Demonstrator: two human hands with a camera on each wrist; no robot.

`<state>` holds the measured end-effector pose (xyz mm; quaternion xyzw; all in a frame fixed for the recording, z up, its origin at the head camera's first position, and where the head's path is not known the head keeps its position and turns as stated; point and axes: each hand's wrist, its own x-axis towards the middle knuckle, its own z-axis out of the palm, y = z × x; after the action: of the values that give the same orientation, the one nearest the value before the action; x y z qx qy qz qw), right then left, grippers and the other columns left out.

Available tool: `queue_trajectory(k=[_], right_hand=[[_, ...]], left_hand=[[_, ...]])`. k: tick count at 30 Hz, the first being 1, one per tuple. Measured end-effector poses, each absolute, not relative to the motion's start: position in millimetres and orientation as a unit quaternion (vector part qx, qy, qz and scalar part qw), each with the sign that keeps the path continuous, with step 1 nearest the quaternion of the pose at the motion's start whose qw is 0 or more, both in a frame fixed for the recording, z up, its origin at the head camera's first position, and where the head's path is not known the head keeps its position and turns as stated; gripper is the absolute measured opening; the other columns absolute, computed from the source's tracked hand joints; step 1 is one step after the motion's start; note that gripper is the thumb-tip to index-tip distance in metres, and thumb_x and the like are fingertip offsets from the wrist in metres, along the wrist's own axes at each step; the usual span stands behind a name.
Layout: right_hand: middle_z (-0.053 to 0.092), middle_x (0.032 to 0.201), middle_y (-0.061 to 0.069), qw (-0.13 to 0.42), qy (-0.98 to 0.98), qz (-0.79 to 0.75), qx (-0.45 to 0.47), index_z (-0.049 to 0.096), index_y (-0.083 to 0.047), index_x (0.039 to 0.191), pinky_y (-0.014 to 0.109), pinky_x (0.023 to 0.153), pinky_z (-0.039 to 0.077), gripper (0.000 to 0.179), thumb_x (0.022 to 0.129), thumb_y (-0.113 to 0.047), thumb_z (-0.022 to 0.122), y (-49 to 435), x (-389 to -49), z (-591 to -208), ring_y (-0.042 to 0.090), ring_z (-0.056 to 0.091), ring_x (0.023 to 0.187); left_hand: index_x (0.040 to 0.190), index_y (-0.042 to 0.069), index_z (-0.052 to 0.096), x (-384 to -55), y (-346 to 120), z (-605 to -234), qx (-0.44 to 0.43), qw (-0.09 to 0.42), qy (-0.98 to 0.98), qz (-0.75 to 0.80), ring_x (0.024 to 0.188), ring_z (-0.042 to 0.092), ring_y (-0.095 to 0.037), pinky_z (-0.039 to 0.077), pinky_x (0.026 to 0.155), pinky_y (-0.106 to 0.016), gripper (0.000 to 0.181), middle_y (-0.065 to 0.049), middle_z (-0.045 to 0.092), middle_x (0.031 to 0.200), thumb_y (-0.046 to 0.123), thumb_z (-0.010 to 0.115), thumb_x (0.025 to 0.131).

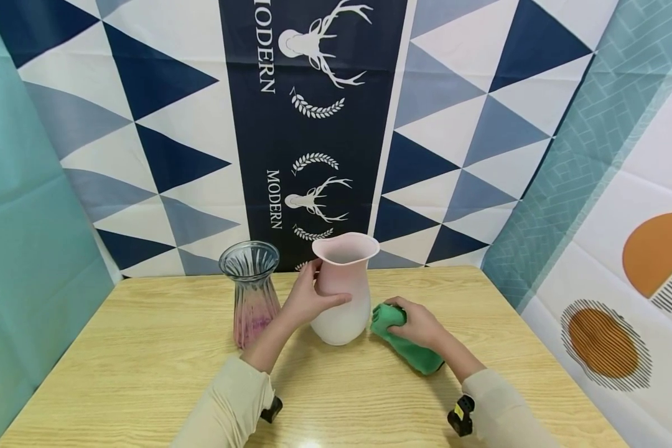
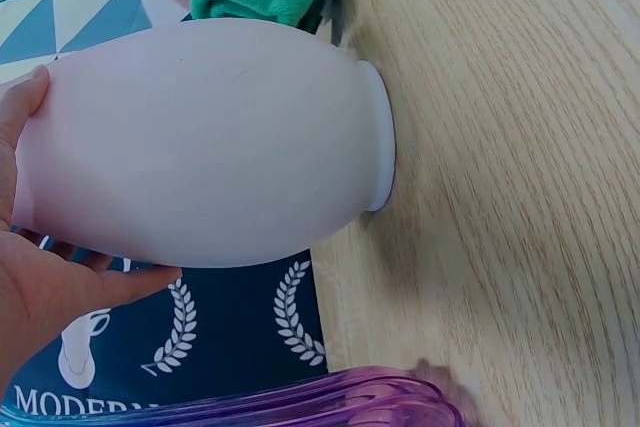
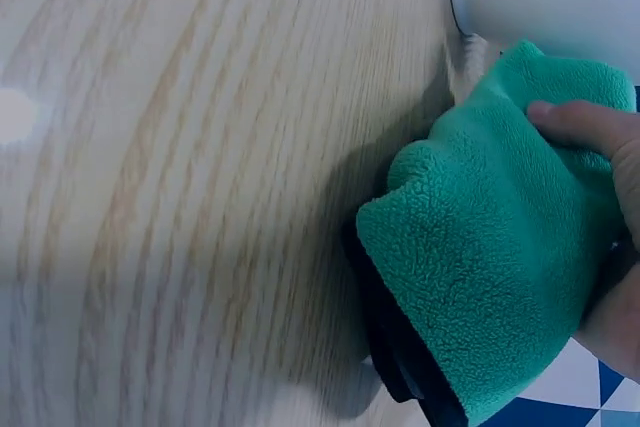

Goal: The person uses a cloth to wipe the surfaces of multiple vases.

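Note:
A frosted vase (image 1: 341, 298), pink at its wavy rim and white lower down, stands upright at the middle of the table. My left hand (image 1: 307, 298) grips its upper side, thumb across the front and fingers round the left; the left wrist view shows the smooth body of the vase (image 2: 210, 142) and its narrow foot. To the right, my right hand (image 1: 420, 322) holds a bunched green cloth (image 1: 417, 354) close beside the vase. In the right wrist view the thumb presses on the fluffy cloth (image 3: 480, 247), which has a dark edge.
A ribbed glass vase (image 1: 252, 298), blue-grey above and pink below, stands left of the frosted one, close to my left forearm. Behind the wooden table (image 1: 145, 373) hangs a patterned backdrop (image 1: 179, 124); more cloth hangs at both sides.

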<state>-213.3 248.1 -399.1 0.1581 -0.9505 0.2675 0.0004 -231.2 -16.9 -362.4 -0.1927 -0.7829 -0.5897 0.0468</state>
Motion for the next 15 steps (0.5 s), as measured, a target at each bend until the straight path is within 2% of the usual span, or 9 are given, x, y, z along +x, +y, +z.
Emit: queue_trajectory(k=[8,15], right_hand=[[0.063,0.117,0.014,0.103,-0.963,0.176,0.177,0.054,-0.010,0.123,0.048,0.081,0.051,0.050,0.078,-0.010,0.074,249.3,-216.1,-391.5,0.032,0.061,0.102],[0.064,0.115,0.009,0.231,-0.938,0.052,0.254,0.057,-0.012,0.117,0.050,0.081,0.050,0.052,0.070,-0.009,0.081,252.0,-219.7,-400.6,0.031,0.061,0.101]], left_hand=[[0.139,0.015,0.033,-230.5,-16.6,-361.0,-0.188,0.047,-0.785,-0.588,0.124,0.045,-0.022,0.041,0.104,-0.043,0.090,-0.005,0.042,0.136,0.028,0.085,0.067],[0.139,0.015,0.033,-231.2,-16.5,-362.1,-0.188,0.049,-0.787,-0.586,0.124,0.046,-0.022,0.042,0.104,-0.042,0.090,-0.005,0.042,0.136,0.028,0.085,0.067]])
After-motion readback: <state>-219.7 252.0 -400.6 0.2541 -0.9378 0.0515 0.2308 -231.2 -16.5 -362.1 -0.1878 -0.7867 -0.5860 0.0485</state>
